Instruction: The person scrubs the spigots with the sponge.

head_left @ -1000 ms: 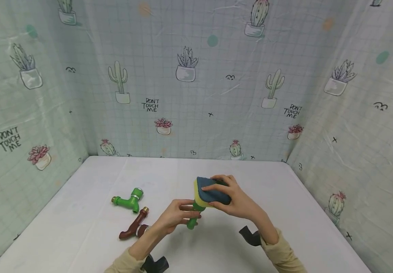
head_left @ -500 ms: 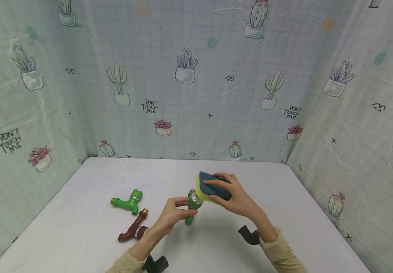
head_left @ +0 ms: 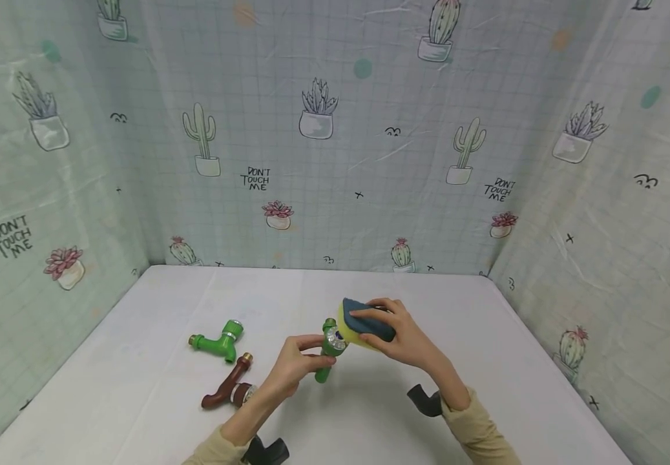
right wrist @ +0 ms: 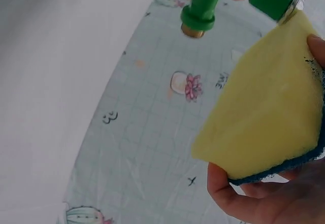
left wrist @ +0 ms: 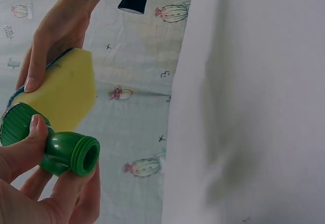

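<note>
My left hand (head_left: 294, 366) grips a green faucet (head_left: 329, 345) above the middle of the table, its clear-faced knob turned to the right. In the left wrist view, thumb and fingers pinch the green faucet (left wrist: 63, 150) around its body, with the threaded spout end facing the camera. Held in my right hand (head_left: 401, 336) is a yellow sponge (head_left: 349, 329) with a dark blue scouring side. The right wrist view shows the sponge (right wrist: 269, 97) with its yellow corner against the knob's rim; the brass-tipped inlet of the faucet (right wrist: 203, 5) points down there.
Left on the white table (head_left: 288, 290) lie another green faucet (head_left: 218, 342) and a brown faucet (head_left: 232, 384). The brown one is close to my left forearm. Patterned cactus sheeting (head_left: 335, 194) rises behind and along both sides of the table.
The green faucet has turned in my left hand, so its knob face now shows. The sponge has moved slightly right, from over the faucet to the knob's face.
</note>
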### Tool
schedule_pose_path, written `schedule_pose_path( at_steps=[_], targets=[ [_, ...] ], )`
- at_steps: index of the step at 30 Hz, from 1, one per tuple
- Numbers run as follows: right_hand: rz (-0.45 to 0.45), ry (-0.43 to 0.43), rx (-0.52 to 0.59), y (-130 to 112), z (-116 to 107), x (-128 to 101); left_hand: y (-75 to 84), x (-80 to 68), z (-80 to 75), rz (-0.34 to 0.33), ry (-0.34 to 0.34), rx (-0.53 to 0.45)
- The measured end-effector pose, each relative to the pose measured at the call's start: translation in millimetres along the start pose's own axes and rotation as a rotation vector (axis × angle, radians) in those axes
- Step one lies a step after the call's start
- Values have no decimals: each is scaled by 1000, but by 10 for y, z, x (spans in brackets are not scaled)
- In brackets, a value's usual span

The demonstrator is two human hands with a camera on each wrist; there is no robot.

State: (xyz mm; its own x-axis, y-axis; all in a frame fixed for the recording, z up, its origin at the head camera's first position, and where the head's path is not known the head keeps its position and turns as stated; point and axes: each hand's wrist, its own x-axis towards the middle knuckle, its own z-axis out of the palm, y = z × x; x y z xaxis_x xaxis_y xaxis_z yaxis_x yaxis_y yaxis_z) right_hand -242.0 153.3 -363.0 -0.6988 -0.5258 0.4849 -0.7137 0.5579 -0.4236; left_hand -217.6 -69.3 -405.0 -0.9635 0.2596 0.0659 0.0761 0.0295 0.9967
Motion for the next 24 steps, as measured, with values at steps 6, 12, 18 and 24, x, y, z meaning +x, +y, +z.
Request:
schedule_pose_path(
  at_steps=[6,12,18,24],
  targets=[
    [-24,39,9,-77,9,35,7,-8,-37,0,50,30],
    [-91,-9,42,-179,92,49,11,-10,-44,-2,32,32],
    [-65,10,52,-20,129,-6,-13,-29,-57,-51,-24,-58],
    [-21,65,23,72,85,-4,-30,-35,-92,-69,-112,-157]
  ],
)
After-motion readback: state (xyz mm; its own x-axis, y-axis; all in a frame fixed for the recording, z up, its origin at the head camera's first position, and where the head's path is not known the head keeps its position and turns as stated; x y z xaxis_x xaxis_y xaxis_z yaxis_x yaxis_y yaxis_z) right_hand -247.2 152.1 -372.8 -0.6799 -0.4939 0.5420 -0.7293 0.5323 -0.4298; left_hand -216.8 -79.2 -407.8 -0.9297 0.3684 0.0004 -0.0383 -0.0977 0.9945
